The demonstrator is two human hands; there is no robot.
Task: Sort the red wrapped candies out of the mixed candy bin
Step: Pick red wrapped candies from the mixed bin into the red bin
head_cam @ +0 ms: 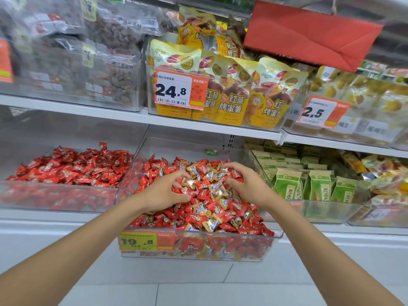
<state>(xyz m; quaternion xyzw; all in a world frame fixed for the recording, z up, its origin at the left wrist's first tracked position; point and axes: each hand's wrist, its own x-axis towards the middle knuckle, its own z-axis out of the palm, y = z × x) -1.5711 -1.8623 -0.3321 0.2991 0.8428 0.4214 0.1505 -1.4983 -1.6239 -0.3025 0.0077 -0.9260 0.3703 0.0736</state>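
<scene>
Cupped with fingers curled, our left hand (164, 191) and right hand (247, 186) rake reds (196, 217) in the middle of the bin (220, 255); whether either has hold of one we cannot tell. We should pinch reds singly, shedding golds (217, 189).

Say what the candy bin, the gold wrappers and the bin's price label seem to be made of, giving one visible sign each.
Candy bin: clear hard plastic, probably acrylic; its contents show through straight glossy walls. Gold wrappers: likely metallic foil or film; they crinkle and glint. Price label: seemingly printed paper or card, matte yellow and orange, flat.
</scene>
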